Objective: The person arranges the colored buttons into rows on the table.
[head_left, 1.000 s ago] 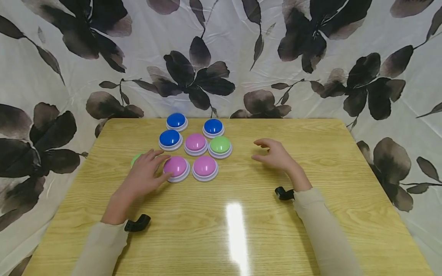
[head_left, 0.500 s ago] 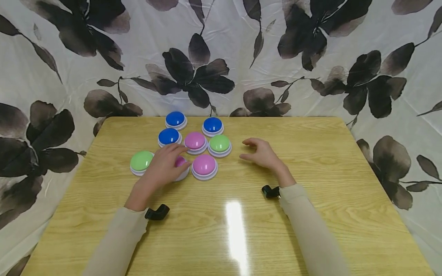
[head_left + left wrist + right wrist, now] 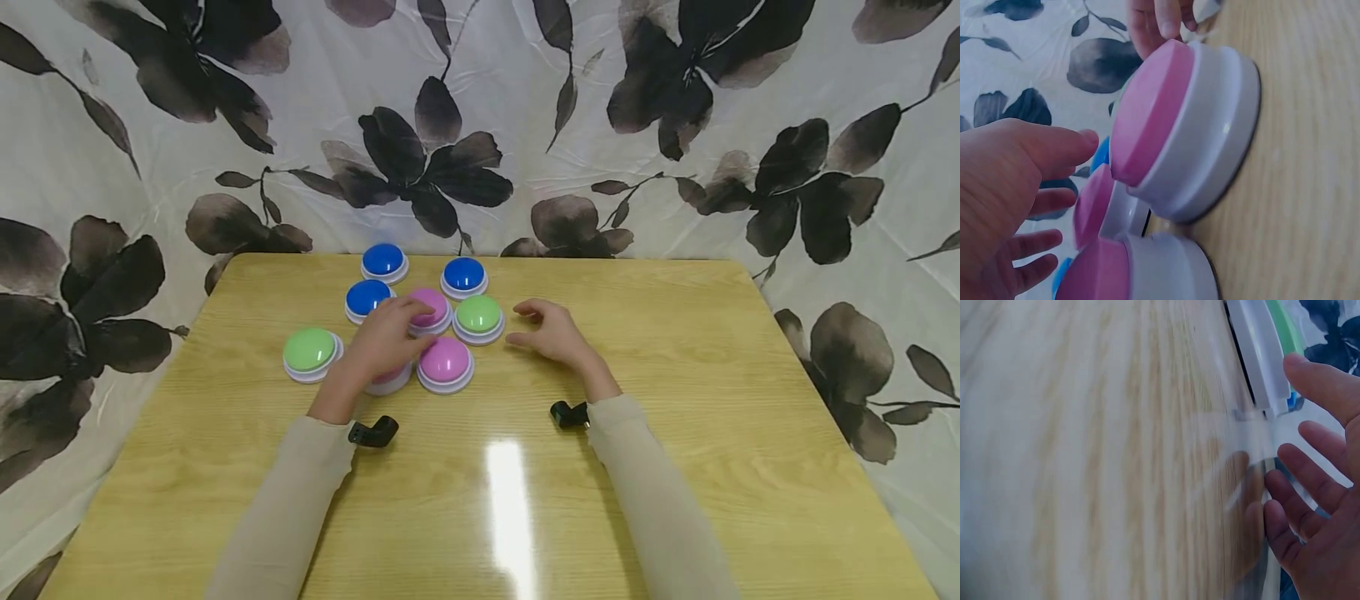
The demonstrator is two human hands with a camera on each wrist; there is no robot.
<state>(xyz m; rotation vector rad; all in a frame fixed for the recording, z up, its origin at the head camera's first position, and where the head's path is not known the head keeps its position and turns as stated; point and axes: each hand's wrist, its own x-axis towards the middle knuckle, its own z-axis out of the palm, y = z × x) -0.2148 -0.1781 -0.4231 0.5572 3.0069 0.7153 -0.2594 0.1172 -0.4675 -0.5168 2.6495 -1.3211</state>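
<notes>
Versus a second ago: your left hand (image 3: 386, 337) is off the left green button (image 3: 309, 350), which was mostly covered and now shows whole. Taking the right-front pink button (image 3: 444, 360) as landmark, that hand is now just left of it, over the left-front pink button (image 3: 390, 378) and partly across the rear pink button (image 3: 437, 303). Fingers loosely bent, gripping nothing.

Your right hand (image 3: 553, 337) has also come inward: right of the landmark, just beside the right green button (image 3: 478, 315). Fingers relaxed, thumb held apart, nothing in them; can't tell if the thumb touches that button.

All buttons sit on the desk (image 3: 787, 475) as before. Right green is behind and right of the landmark, left green well left. Blues are all farther back: near blue (image 3: 366, 296), back-left blue (image 3: 382, 260), back-right blue (image 3: 464, 274).
</notes>
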